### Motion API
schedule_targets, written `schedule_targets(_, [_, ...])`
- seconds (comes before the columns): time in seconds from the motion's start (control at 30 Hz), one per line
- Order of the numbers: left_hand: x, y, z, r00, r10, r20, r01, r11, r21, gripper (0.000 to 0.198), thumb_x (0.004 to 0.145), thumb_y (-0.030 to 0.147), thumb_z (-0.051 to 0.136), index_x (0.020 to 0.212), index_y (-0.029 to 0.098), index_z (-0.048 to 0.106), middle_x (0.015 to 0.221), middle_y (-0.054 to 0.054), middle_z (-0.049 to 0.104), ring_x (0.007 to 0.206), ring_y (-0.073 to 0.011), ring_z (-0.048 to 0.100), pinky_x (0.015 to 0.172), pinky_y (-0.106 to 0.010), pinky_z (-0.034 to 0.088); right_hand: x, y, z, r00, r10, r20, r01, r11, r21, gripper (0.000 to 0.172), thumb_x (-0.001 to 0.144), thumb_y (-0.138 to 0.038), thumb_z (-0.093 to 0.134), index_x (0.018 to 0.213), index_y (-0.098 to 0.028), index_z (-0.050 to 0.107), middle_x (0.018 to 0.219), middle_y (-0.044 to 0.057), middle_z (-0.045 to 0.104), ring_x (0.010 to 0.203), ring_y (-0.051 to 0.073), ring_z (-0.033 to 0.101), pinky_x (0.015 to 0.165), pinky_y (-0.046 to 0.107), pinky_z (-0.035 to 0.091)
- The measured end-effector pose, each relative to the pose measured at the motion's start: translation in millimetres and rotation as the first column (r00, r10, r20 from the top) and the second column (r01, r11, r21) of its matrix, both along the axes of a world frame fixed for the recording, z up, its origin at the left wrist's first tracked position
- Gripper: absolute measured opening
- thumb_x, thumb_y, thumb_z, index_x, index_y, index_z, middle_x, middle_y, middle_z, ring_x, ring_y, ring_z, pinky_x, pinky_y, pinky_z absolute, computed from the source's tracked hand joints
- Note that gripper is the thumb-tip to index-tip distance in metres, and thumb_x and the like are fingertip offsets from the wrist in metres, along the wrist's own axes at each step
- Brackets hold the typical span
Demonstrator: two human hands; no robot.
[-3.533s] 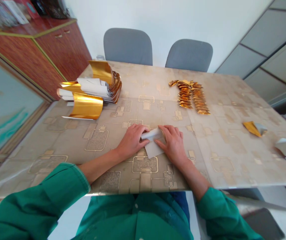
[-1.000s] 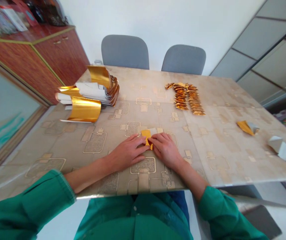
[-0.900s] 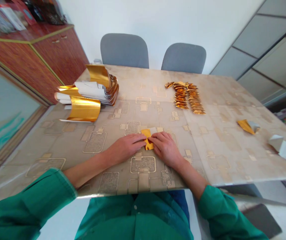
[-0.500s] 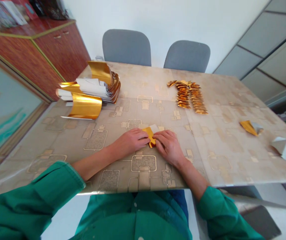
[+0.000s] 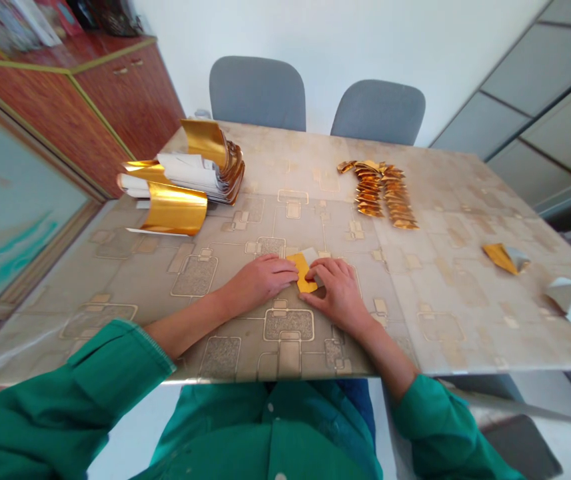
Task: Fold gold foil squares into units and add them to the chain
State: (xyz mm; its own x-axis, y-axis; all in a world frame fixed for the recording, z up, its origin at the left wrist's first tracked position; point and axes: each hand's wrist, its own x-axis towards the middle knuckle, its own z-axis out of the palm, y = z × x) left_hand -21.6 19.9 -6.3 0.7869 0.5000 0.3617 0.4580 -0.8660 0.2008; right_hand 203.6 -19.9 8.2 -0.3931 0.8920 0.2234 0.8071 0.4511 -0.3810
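a moment ago the hands nearly covered it; now more of the folded gold paper (image 5: pixel 302 273) shows between them. left hand (image 5: pixel 260 280) lies flat at its edge; right hand (image 5: pixel 338 293) curls over its corner, grip unclear.

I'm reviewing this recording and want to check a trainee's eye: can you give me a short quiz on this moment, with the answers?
1. True or false: the small folded paper lies between the left hand and the right hand.

2. Which of these lies on the table, to the left of the hands?
A. A curled stack of gold-backed paper
B. A pair of scissors
C. A coffee mug

3. Fill in the blank: both sleeves are ____.

Key: 1. True. 2. A. 3. Green.
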Motion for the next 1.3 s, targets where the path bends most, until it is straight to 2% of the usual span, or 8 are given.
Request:
schedule_targets(0.13, [2.8,6.9,5.1,0.995,-0.095,-0.037,0.099,0.989,0.114,0.023,0.100,0.018,0.049,0.105,0.021,0.071,0.111,-0.005,0.072,0.107,-0.0189,0.064,0.099,-0.039,0.048,7.7,2.0,-4.1,0.995,0.062,-0.081,-0.064,0.998,-0.020,0.020,0.083,-0.034,0.074,0.095,-0.023,0.063,0.116,0.005,0.064,0.108,0.024,0.054,0.094,0.040,0.037])
schedule_targets(0.33, [10.2,12.8,15.4,0.974,-0.219,-0.059,0.225,0.965,0.137,0.020,0.099,0.019,0.051,0.099,0.020,0.071,0.102,-0.006,0.073,0.098,-0.0191,0.065,0.090,-0.034,0.052,11.8,1.9,-5.3,0.984,0.099,-0.148,-0.103,0.994,-0.020,0.011,0.091,-0.034,0.066,0.096,-0.025,0.064,0.116,0.004,0.063,0.109,0.023,0.053,0.096,0.041,0.037])
schedule_targets(0.43, [12.6,11.5,11.2,0.980,-0.183,-0.075,0.194,0.964,0.182,0.023,0.101,0.019,0.048,0.094,0.018,0.070,0.099,-0.006,0.073,0.093,-0.0188,0.066,0.085,-0.033,0.053,13.1,0.6,-3.8,0.978,0.114,-0.176,-0.119,0.993,-0.018,0.010,0.094,-0.033,0.061,0.098,-0.025,0.064,0.116,0.004,0.064,0.109,0.023,0.053,0.097,0.042,0.036])
schedule_targets(0.6, [14.0,8.0,3.1,0.995,-0.104,0.008,0.100,0.978,0.180,0.028,0.101,0.019,0.044,0.091,0.015,0.070,0.094,-0.006,0.073,0.087,-0.0162,0.067,0.082,-0.029,0.054,13.1,-1.1,-3.3,0.980,0.121,-0.156,-0.122,0.992,0.004,0.017,0.085,-0.030,0.071,0.100,-0.024,0.063,0.118,0.005,0.065,0.111,0.025,0.053,0.098,0.044,0.036])
schedule_targets(0.83, [11.8,11.7,6.5,0.978,-0.197,0.065,0.188,0.975,0.119,0.022,0.101,0.023,0.049,0.104,0.016,0.070,0.104,-0.005,0.074,0.098,-0.0177,0.066,0.091,-0.032,0.054,14.2,3.6,-8.2,0.979,0.093,-0.183,-0.095,0.995,-0.004,0.007,0.095,-0.027,0.059,0.093,-0.024,0.065,0.115,0.004,0.068,0.107,0.023,0.057,0.097,0.043,0.038])
schedule_targets(1.07, [12.2,13.5,5.8,0.985,-0.169,-0.047,0.174,0.968,0.180,0.025,0.101,0.018,0.046,0.094,0.018,0.070,0.106,-0.005,0.074,0.097,-0.0182,0.067,0.087,-0.032,0.054,13.6,3.2,-6.3,0.977,0.099,-0.188,-0.100,0.995,0.002,0.005,0.092,-0.028,0.062,0.095,-0.023,0.063,0.116,0.005,0.068,0.107,0.023,0.057,0.097,0.044,0.039])
schedule_targets(1.2, [14.8,11.5,3.1,0.997,-0.071,0.039,0.066,0.991,0.114,0.023,0.101,0.021,0.046,0.093,0.016,0.068,0.096,-0.006,0.073,0.089,-0.0167,0.067,0.083,-0.030,0.054,10.4,0.4,-5.2,0.987,0.091,-0.133,-0.087,0.996,0.034,0.020,0.082,-0.028,0.074,0.097,-0.024,0.061,0.118,0.005,0.067,0.108,0.026,0.055,0.096,0.045,0.039])
schedule_targets(1.3, [16.7,9.3,2.5,0.995,-0.026,0.093,0.023,0.999,0.031,0.022,0.099,0.020,0.046,0.091,0.015,0.065,0.093,-0.006,0.072,0.086,-0.0158,0.066,0.081,-0.029,0.054,8.5,-0.3,-6.5,0.991,0.076,-0.111,-0.070,0.996,0.064,0.009,0.087,-0.023,0.068,0.093,-0.023,0.062,0.115,0.004,0.068,0.105,0.025,0.055,0.094,0.043,0.040])
